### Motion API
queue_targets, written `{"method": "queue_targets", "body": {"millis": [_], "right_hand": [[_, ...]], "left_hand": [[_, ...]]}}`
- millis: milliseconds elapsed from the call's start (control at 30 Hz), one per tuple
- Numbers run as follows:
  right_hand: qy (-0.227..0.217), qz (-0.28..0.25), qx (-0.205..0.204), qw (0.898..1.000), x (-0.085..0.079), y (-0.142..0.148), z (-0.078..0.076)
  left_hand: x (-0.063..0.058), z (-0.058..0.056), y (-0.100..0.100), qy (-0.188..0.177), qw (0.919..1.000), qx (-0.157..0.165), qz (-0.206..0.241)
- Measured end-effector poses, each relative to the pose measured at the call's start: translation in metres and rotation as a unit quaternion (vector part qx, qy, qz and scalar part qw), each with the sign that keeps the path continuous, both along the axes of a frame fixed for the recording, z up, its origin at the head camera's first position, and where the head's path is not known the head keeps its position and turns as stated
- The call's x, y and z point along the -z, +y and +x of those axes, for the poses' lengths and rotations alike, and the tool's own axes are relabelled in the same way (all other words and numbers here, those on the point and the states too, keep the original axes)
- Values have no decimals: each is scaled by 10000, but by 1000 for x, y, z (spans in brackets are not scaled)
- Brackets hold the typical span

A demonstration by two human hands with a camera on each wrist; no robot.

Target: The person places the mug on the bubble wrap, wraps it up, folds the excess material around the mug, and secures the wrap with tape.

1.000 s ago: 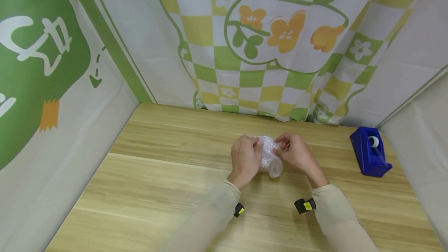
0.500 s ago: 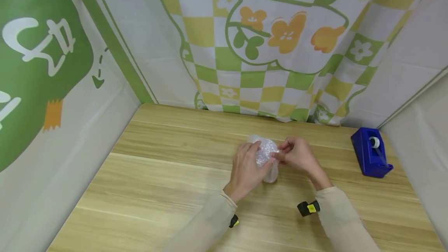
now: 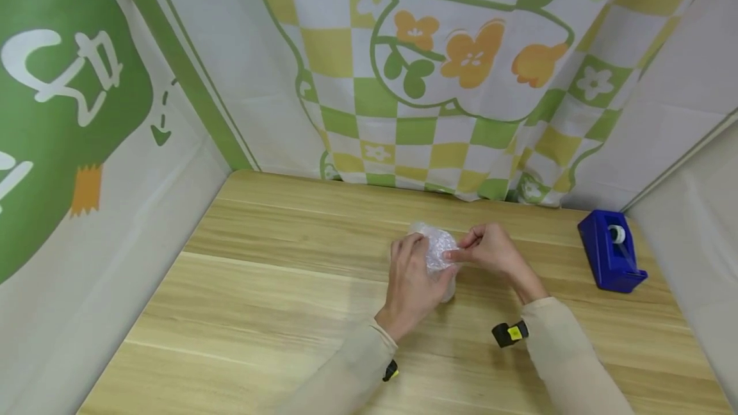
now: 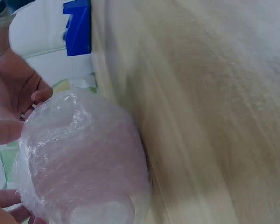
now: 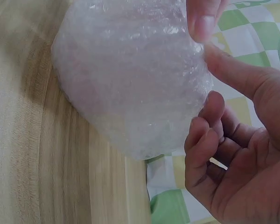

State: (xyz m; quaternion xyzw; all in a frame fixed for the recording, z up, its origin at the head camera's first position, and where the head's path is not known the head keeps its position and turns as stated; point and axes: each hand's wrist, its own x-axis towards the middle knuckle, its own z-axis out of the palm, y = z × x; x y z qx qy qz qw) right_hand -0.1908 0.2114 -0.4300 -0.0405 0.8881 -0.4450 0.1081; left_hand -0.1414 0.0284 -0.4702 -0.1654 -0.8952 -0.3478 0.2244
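Observation:
A rounded bundle in clear bubble wrap [image 3: 439, 248] sits on the wooden table between both hands; the wrap obscures what is inside, with only a faint pinkish tone showing in the right wrist view. My left hand [image 3: 412, 280] grips its left and near side, fingers spread over the wrap and thumb toward the right. From the right, my right hand [image 3: 494, 250] pinches the wrap at the upper right edge, its thumb on top. Close up, the right hand [image 5: 242, 140] has its other fingers curled beside the crinkled wrap [image 5: 130, 84].
A blue tape dispenser [image 3: 611, 255] with a small white-cored roll stands at the table's far right. Behind the table [image 3: 242, 312] hangs a green and yellow checked curtain [image 3: 415, 127]. Pale fabric walls flank both sides.
The bundle has turned and shifted slightly between the hands. My left hand has moved lower and its thumb now lies across the near side. The right hand stays at the right edge.

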Motion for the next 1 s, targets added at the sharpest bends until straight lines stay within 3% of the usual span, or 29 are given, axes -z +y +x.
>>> {"method": "queue_targets", "body": {"millis": [133, 400, 500, 600, 733, 867, 1000], "right_hand": [[140, 67, -124, 9998, -1, 0, 1], [753, 279, -611, 9949, -2, -2, 0], [1110, 264, -964, 9888, -1, -1, -4], [1365, 267, -1477, 9792, -2, -1, -7], [1374, 293, -2039, 9688, 1, -1, -9], [1352, 405, -2212, 9650, 6, -2, -9], [1363, 410, -2126, 9667, 12, -4, -9]], "left_hand": [[-2, -5, -5, -69, 9995, 290, 76], [-3, -18, -23, -574, 9950, 802, -140], [-7, -25, -31, -951, 9897, 1062, -118], [-9, -35, -42, -1495, 9775, 1487, 1], [-11, -49, -56, -1988, 9544, 2220, 189], [-10, -58, -66, -2224, 9330, 2804, 363], [-6, -62, -69, -2246, 9249, 3023, 524]]}}
